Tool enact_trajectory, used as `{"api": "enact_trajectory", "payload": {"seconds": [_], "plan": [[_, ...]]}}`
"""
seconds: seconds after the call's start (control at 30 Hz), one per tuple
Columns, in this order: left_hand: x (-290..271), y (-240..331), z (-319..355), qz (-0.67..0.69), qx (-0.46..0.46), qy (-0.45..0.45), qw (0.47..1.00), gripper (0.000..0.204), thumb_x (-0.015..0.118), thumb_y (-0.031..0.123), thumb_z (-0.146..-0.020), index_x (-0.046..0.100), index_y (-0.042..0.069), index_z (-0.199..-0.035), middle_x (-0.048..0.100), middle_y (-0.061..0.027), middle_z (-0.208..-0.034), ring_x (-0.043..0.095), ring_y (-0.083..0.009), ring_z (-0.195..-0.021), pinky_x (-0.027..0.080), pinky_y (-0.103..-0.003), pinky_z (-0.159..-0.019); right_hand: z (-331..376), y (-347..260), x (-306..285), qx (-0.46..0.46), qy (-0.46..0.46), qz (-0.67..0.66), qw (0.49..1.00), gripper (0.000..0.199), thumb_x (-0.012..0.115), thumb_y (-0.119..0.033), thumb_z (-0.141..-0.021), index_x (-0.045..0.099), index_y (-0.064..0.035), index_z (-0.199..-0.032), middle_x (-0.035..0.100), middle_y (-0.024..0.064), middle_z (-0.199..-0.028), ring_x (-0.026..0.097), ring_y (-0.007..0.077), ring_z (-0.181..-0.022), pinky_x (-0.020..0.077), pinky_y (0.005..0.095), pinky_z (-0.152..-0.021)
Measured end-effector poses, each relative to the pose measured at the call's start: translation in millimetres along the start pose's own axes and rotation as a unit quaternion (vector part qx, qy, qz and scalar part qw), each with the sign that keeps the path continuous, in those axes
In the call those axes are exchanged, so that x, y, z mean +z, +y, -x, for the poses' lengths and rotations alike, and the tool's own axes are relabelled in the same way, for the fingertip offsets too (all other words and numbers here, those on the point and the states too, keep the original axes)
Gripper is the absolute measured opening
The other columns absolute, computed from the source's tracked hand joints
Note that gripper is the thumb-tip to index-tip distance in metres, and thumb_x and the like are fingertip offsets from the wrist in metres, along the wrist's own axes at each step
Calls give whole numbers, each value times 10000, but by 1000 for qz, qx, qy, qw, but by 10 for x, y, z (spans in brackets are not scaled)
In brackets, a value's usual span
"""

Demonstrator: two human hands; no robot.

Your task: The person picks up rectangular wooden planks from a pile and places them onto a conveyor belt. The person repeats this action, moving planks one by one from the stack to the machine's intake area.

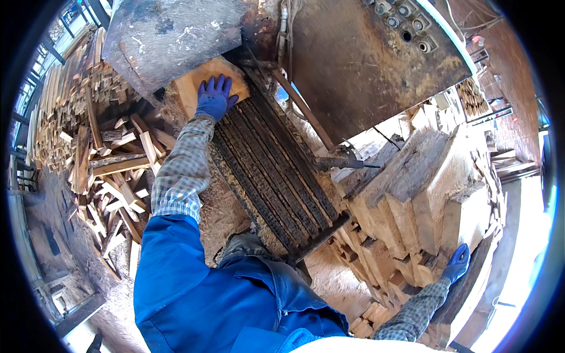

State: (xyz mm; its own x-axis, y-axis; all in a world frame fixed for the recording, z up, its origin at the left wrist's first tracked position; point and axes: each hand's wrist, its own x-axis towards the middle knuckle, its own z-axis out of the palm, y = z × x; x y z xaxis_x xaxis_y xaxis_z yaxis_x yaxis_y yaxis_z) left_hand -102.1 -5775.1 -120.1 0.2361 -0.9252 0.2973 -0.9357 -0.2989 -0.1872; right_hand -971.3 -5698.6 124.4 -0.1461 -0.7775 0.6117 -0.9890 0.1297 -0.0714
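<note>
1. A pale wooden block (197, 82) is being pressed under the left hand (215, 97), which is gloved in blue; the fingers are being kept spread and flat on the top face, so nothing is being clasped.
2. The block is being carried at the far end of a dark slatted conveyor bed (271, 176), right at the mouth of a rusty steel machine housing (353, 65), with its far edge tucked under a grey metal hood (170, 35).
3. A sawn timber block (432, 259) in a stack (412, 194) is being touched by the right hand (458, 262), also in a blue glove; the hand appears to be curled over the block's edge, but whether it is actually being clenched cannot be told, since the view is strongly bent there.
4. The stack is being kept along the right edge of the conveyor bed, reaching from its near corner toward the housing.
5. Sawdust (226, 212) is being held along the left edge of the bed.
6. Split offcuts (115, 176) are being piled on the floor to the left, with longer slats (53, 112) heaped behind them.
</note>
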Motion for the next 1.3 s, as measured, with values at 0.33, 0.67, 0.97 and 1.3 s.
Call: {"api": "enact_trajectory", "payload": {"seconds": [0.33,0.67,0.97,1.3], "plan": [[795,-480,-442,-41,86,279,956,481,554,482,-985,629,89,-1253,675,-109,-1164,667,-307,-1013,537,-432,-861,-421,-383,-103,-73,-25,14,997,273,590,-300,-1006,667,-71,-1135,699,172,-1102,661,365,-1023,525,442,-898],[-425,1169,-244,362,175,43,914,547,676,343,-963,556,8,-1378,621,-247,-1295,606,-412,-1176,490,-473,-1012,-682,581,-102,-75,-200,-45,976,535,528,-424,-1044,532,-77,-1452,516,167,-1502,447,315,-1425,324,409,-1201],[-3648,4425,314,521,421,149,728,660,660,424,-962,528,-54,-1398,588,-251,-1364,544,-398,-1295,415,-499,-1111,-2052,2604,632,-59,-153,65,984,629,417,-479,-1055,482,-6,-1463,455,196,-1545,424,324,-1433,286,421,-1217],[-3538,5998,491,606,347,56,714,900,674,639,-883,468,-93,-1365,619,-301,-1185,606,-473,-1115,489,-516,-999,-2680,2790,1862,-74,-251,202,944,490,464,-431,-1071,688,2,-1115,694,117,-1092,647,242,-994,519,374,-917]]}}
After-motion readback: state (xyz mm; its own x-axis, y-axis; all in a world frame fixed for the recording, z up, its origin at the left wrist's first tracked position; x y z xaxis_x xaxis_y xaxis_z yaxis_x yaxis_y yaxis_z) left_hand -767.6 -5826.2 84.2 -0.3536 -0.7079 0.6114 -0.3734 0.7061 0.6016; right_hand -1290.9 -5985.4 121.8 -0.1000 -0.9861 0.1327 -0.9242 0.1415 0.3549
